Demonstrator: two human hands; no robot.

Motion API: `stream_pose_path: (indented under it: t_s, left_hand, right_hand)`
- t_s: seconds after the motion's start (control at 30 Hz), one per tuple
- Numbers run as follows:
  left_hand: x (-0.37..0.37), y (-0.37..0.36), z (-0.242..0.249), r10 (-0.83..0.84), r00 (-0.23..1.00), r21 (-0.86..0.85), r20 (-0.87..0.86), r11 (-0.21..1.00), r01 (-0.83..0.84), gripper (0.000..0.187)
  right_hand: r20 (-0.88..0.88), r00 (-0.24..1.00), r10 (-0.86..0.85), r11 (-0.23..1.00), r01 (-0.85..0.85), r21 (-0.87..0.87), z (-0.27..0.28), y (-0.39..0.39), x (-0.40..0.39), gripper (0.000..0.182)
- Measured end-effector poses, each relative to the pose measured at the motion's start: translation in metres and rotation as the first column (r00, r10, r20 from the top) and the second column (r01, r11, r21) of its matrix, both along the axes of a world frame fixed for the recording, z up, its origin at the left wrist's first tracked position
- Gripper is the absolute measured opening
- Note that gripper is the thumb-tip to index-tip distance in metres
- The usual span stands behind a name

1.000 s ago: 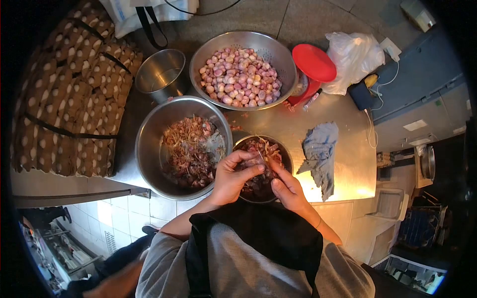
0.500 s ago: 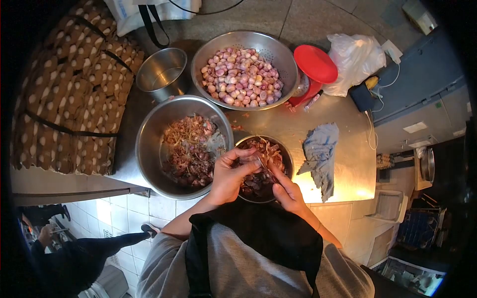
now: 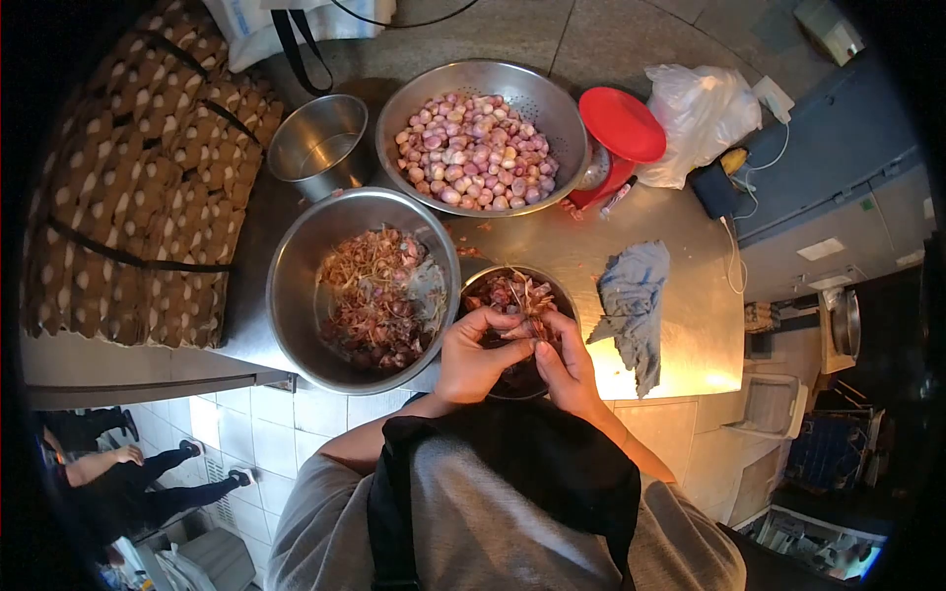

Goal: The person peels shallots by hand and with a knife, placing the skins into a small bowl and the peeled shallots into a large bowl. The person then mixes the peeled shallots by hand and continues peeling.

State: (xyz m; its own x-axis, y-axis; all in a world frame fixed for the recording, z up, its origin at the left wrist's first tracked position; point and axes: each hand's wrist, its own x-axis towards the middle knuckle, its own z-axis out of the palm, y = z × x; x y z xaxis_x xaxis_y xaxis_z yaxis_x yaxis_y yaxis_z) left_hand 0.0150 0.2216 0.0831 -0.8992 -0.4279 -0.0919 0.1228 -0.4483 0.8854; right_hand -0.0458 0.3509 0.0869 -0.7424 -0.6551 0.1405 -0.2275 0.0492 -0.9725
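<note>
A small shallot [image 3: 522, 333] is held between both hands over the small steel bowl [image 3: 567, 300] near the front edge of the steel table [image 3: 680, 335]. The left hand [image 3: 473, 360] is curled around it; the right hand [image 3: 567, 369] is pinched at its top, though whether a blade is held cannot be told. The shallot is judged light, firm, and slippery once peeled, so it is best gripped at its sides.
</note>
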Motion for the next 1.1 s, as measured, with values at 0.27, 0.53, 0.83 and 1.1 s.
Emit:
stream_pose_path:
  t_s: [0.27, 0.53, 0.83, 1.1]
  left_hand:
    - [-0.003, -0.011, 0.006, -0.198, 0.98, 0.21, -0.025, 0.957, 0.199, 0.028]
    - [-0.007, -0.011, 0.004, -0.211, 0.972, 0.342, 0.104, 0.925, 0.164, 0.032]
    - [-0.008, -0.013, 0.0, -0.232, 0.973, 0.202, -0.012, 0.952, 0.23, 0.022]
    - [-0.004, -0.018, 0.014, -0.26, 0.96, 0.48, -0.101, 0.832, 0.276, 0.024]
  right_hand:
    - [0.673, 0.711, 0.203, 0.963, -0.019, -0.27, 0.016, 0.003, -0.014, 0.027]
    - [0.647, 0.738, 0.189, 0.969, -0.034, -0.244, 0.015, -0.002, -0.009, 0.027]
    - [0.749, 0.616, 0.243, 0.959, -0.036, -0.281, 0.035, 0.002, -0.013, 0.023]
    - [0.655, 0.751, 0.089, 0.97, 0.084, -0.228, 0.03, 0.015, -0.029, 0.029]
